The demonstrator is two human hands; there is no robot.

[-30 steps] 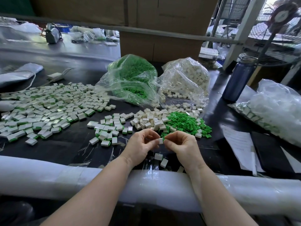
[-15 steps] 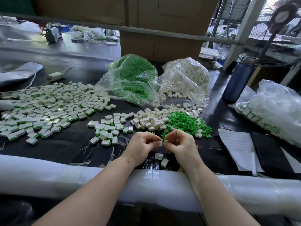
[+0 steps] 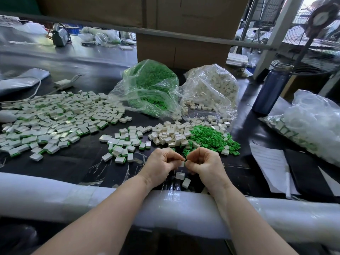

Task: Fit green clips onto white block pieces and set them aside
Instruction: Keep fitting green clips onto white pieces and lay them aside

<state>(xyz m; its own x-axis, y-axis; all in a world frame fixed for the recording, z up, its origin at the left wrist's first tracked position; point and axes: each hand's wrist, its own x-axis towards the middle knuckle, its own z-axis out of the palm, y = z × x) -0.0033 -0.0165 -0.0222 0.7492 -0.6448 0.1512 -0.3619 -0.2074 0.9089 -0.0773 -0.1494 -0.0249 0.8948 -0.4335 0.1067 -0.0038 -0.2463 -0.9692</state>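
Left of the loose green clips (image 3: 211, 138), finished green-edged blocks (image 3: 55, 122) lie spread. Just below the clips, left hand (image 3: 160, 165) and right hand (image 3: 206, 164) both pinch one small white block (image 3: 182, 163), fingers curled.

Clips (image 3: 211, 138) green; blocks (image 3: 169, 134) white; table (image 3: 73, 162) black; bottle (image 3: 270, 91) dark blue, possibly purple; boxes (image 3: 184, 50) brown.

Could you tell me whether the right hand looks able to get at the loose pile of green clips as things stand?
Probably yes: the green clips lie just beyond the right hand, nothing between, though it is pinching a white block.
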